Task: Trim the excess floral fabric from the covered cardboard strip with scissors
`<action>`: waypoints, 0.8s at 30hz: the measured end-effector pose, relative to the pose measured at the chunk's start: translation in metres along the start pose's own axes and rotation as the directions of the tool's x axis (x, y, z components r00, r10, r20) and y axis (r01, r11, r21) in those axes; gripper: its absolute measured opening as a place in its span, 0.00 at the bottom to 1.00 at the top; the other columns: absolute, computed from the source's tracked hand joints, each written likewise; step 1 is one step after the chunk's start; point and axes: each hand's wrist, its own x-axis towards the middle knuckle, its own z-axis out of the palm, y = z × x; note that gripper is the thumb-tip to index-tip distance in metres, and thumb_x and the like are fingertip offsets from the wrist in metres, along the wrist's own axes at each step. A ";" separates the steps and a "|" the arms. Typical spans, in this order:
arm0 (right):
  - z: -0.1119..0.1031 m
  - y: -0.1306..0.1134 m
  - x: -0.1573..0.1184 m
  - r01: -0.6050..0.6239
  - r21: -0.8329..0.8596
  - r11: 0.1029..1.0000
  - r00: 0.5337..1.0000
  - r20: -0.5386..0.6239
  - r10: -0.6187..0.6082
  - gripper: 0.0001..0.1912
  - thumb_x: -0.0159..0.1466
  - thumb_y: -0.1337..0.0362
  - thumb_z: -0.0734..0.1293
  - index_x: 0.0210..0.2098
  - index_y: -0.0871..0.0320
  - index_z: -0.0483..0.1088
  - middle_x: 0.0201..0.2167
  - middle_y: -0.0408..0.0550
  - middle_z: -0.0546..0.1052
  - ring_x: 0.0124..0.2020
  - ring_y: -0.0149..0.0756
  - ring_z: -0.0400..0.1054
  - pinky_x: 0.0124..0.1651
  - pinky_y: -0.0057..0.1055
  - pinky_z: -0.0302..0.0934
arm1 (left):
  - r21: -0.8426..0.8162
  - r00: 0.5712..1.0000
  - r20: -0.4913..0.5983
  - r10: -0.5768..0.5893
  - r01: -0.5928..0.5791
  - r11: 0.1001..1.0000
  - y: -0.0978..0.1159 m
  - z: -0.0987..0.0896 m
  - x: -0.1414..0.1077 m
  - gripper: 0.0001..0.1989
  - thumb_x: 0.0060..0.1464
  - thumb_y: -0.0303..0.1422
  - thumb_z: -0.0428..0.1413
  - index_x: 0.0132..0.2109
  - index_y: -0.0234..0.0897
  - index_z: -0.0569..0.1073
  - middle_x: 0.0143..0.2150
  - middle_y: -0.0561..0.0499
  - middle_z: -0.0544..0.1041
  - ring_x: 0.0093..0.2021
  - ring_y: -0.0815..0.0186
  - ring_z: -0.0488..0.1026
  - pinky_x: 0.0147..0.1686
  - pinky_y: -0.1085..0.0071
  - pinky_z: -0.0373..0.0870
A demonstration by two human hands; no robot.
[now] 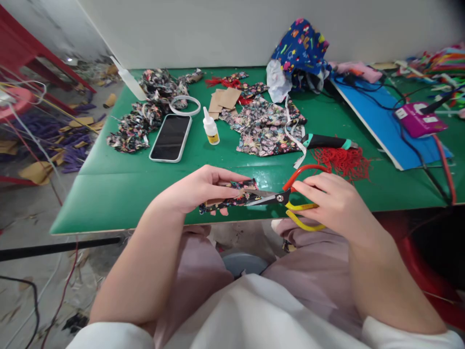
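Note:
My left hand (207,190) pinches a folded strip of dark floral fabric (250,186) near the table's front edge. A bit of brown card seems to show inside the fold. My right hand (329,201) grips a pair of scissors (279,198) with one red and one yellow handle. Their blades are parted and reach over the strip's right end, close to my left thumb. Whether the fabric is cut there I cannot tell. Beyond my hands lie a small white glue bottle (211,127) and a larger piece of floral fabric (263,133).
On the green table (109,194) lie a phone (170,138), a white tape roll (185,104), brown card pieces (225,100), bunched floral fabric (136,123), a black-handled tool (327,141) and red threads (343,162). A blue board (381,116) with cables and a purple box (419,118) stands right.

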 end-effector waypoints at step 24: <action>0.001 -0.005 -0.003 0.016 0.026 1.000 0.996 0.090 -0.019 0.17 0.57 0.59 0.68 0.43 0.62 0.68 0.35 0.51 0.73 0.35 0.38 0.66 0.40 0.34 0.61 | -0.010 0.995 0.094 -0.023 0.024 1.000 -0.002 -0.001 0.006 0.21 0.46 0.35 0.60 0.51 0.42 0.75 0.35 0.49 0.80 0.20 0.73 0.71 0.19 0.79 0.66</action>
